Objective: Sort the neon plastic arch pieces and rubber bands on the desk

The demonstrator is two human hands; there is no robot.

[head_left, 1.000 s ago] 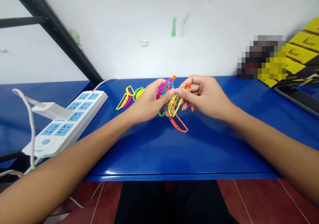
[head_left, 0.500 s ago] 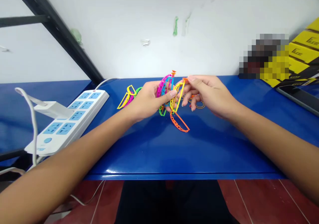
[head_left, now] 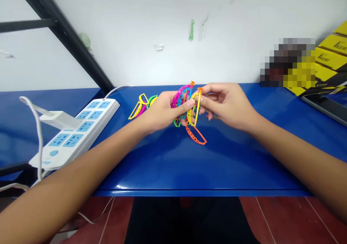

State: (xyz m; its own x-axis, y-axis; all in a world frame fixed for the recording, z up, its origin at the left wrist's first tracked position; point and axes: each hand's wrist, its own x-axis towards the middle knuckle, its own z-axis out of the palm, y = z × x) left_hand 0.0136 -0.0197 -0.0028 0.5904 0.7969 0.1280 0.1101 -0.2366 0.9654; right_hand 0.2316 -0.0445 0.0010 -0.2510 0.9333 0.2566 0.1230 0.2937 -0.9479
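Note:
My left hand (head_left: pixel 162 112) is closed around several small plastic toy bows. Among them are a magenta bow (head_left: pixel 180 93), a blue one (head_left: pixel 179 100) and a green one at the bottom. An orange bow (head_left: pixel 195 137) hangs below the fingers. At the right side of the bunch, a yellow bow (head_left: pixel 198 110) stands upright under my left thumb, with an orange suction-cup tip (head_left: pixel 200 89) at its top. My right hand (head_left: pixel 230 103) pinches the yellow bow near that tip; its exact grip is partly hidden. Another orange suction-cup tip (head_left: pixel 192 83) rises above the magenta bow.
More toy bows (head_left: pixel 140 106) lie on the blue table (head_left: pixel 173 175) behind my left wrist. Thin looped bands are partly hidden behind my right hand. A white power strip (head_left: pixel 92 128) with a plug is at left. At right are a phone (head_left: pixel 325 106) and yellow boxes (head_left: pixel 329 59).
My right fingers have closed in on the yellow bow, and that hand has shifted slightly left. The held bunch has moved a little right, with the yellow bow turned more upright.

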